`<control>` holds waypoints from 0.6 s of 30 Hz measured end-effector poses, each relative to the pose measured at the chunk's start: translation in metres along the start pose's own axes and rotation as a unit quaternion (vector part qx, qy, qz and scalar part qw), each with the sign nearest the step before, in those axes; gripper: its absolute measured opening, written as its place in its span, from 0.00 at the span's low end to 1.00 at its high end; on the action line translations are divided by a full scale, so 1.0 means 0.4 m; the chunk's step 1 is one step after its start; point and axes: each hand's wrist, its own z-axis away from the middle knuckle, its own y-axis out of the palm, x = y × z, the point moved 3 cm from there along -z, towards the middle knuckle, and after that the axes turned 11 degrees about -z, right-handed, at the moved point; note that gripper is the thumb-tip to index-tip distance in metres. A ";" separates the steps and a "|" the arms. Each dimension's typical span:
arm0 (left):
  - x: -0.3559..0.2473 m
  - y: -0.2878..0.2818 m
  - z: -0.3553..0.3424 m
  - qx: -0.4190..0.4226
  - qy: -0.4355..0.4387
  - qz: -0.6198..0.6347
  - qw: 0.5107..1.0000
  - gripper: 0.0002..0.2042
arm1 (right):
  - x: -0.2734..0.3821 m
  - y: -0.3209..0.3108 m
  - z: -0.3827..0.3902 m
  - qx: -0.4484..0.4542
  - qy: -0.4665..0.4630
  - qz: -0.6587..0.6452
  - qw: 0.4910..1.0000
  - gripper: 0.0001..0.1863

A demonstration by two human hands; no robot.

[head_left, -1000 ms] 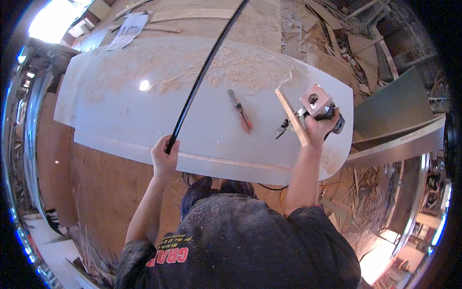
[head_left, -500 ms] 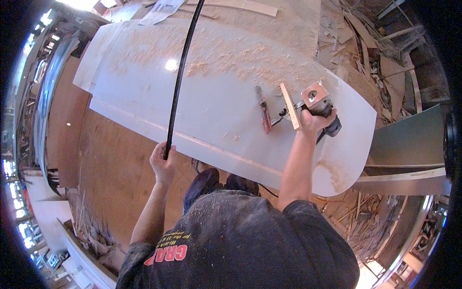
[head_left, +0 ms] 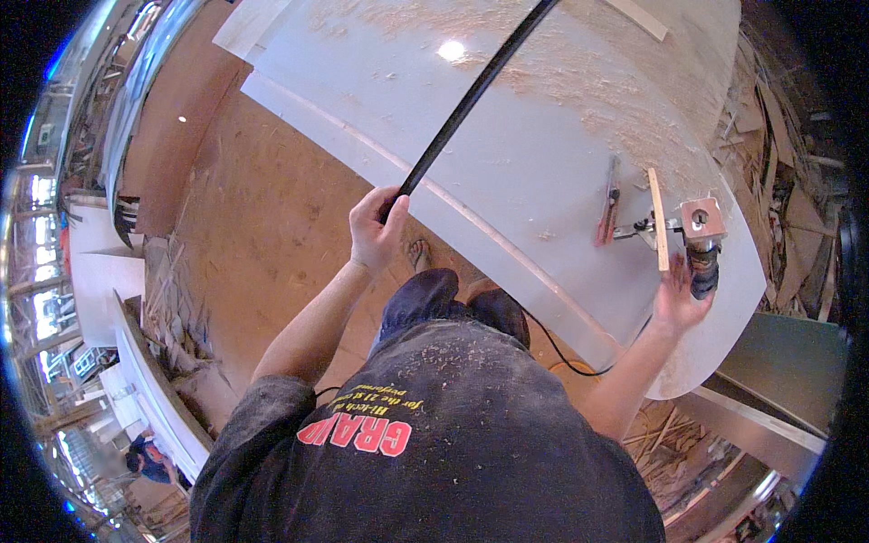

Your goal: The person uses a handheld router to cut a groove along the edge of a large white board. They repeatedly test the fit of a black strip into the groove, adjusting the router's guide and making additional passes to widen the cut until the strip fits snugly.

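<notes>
My left hand (head_left: 374, 226) is closed around the lower end of a long black strip (head_left: 475, 95). The strip slants up and away to the right over a big pale panel (head_left: 434, 113), and its far end runs out of view. At the panel's right end my right hand (head_left: 681, 299), a little blurred, grips the dark body of a small router (head_left: 703, 258). The router lies on its side, with its square pinkish base (head_left: 700, 219) showing a round hole. A thin wooden bar (head_left: 658, 222) is fixed beside it on a metal arm. Left of that lies a slim red-handled tool (head_left: 608, 213).
Wood shavings (head_left: 625, 122) are scattered over the panel's far half, near a wooden offcut (head_left: 638, 18). A black cord (head_left: 579, 369) loops below the panel's near edge. Scrap wood (head_left: 778, 154) is heaped at the right. Another person (head_left: 154, 459) is far off at lower left.
The whole view has turned, so panel, router and red-handled tool sit further right. The black strip slants more to the right. Both hands keep their hold.
</notes>
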 end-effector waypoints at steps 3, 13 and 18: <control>-0.032 -0.032 -0.040 -0.004 0.063 -0.038 0.997 0.09 | 0.067 0.032 0.141 -0.055 -0.246 0.208 0.945 0.29; -0.031 -0.100 -0.146 0.207 0.252 -0.057 0.944 0.09 | -0.417 0.468 0.706 0.430 -0.462 0.730 0.262 0.26; 0.000 -0.135 -0.200 0.307 0.303 -0.097 0.897 0.11 | -0.560 0.405 0.708 0.411 -0.316 0.850 0.094 0.30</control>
